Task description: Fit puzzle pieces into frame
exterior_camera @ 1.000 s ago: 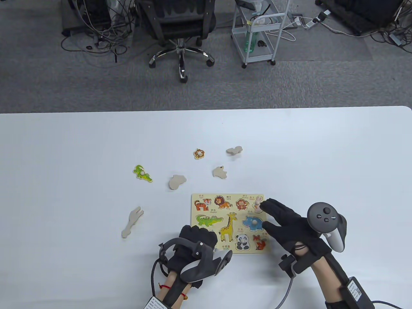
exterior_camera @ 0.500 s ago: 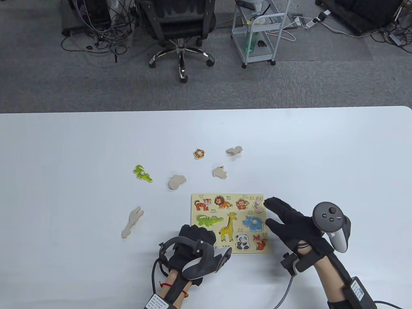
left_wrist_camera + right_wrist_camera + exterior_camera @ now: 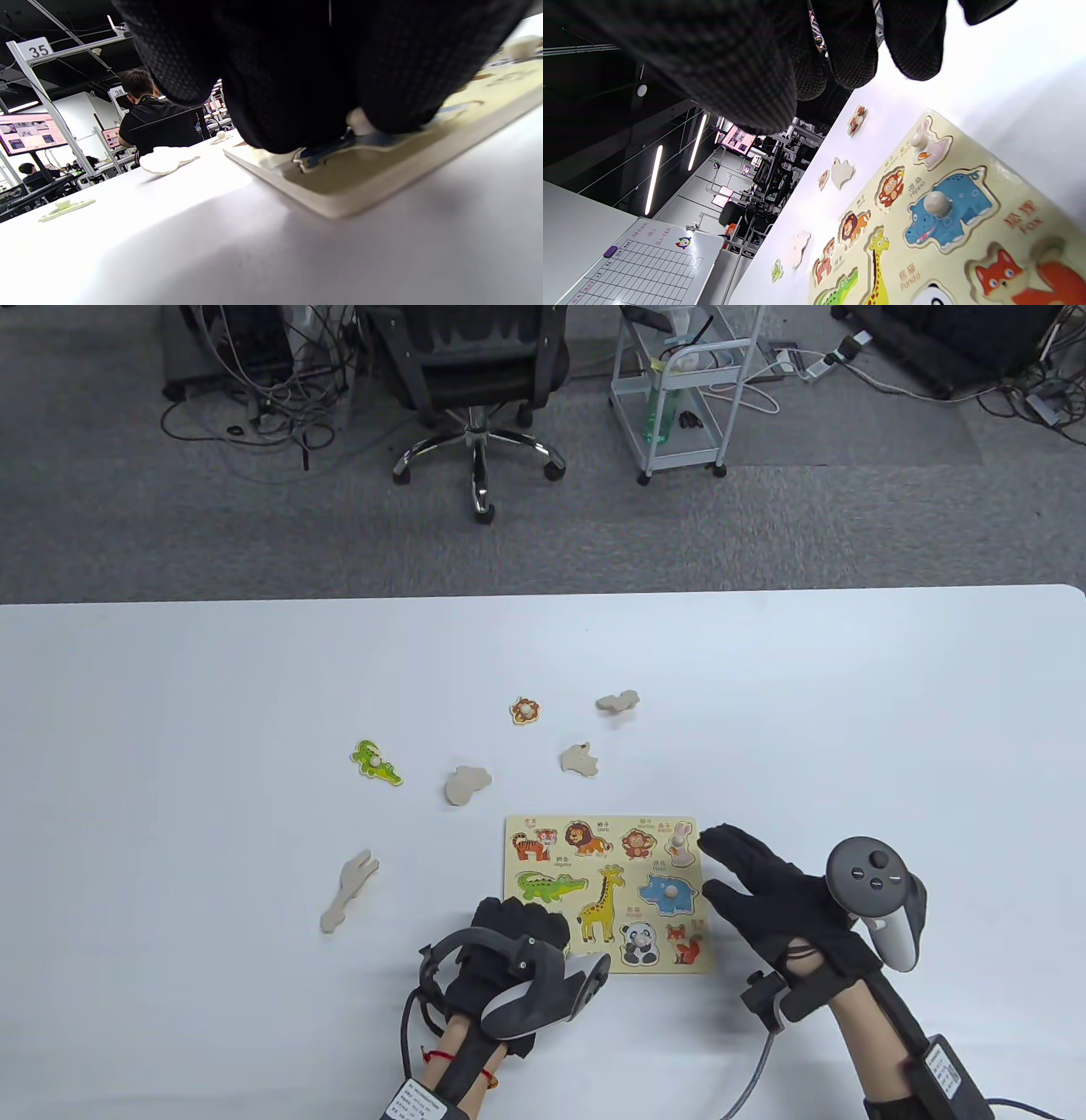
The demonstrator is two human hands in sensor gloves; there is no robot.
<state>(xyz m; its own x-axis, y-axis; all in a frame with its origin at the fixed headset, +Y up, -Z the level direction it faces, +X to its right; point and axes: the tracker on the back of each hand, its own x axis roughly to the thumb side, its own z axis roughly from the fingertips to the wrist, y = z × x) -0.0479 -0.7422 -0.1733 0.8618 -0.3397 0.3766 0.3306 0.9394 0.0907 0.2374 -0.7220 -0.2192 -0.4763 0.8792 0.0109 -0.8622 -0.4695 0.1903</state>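
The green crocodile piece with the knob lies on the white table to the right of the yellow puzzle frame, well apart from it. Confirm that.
Not quite. The table view shows the green crocodile piece lying to the left of the yellow puzzle frame, not the right. The rest holds: it rests on the white table, well apart from the frame.

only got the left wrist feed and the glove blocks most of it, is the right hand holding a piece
observer: no, the right hand is empty, fingers spread just off the puzzle board's right edge.
operator: anything seated in the board yet
observer: the blue hippo piece sits in its slot, knob up.
operator: where's the loose alligator
observer: the green alligator piece lies face up on the table, up and left of the board.
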